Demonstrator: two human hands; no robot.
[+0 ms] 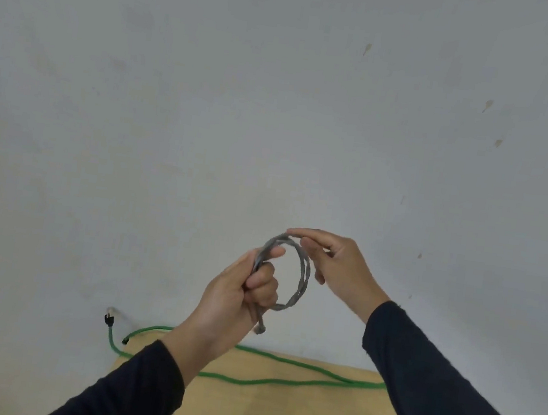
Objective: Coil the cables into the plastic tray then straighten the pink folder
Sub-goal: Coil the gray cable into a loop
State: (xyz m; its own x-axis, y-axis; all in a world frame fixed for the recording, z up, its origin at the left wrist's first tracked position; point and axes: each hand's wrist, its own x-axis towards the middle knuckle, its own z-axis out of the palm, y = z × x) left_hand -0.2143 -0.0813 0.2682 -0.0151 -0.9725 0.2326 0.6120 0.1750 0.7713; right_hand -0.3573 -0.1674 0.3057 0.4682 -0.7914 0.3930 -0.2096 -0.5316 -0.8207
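Left hand [238, 292] clutching grey braided cable [304, 273], small round coil, right hand [334, 266] steadying

Both arms wear long dark navy sleeves — plain, snug, ending at the wrists. The left hand [238, 292] and right hand [337, 267] are bare — no rings, no watch.

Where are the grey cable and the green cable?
grey cable [306, 273]: head view, right side of the loop between the hands.
green cable [278, 382]: head view, stretch lying on the wooden table.
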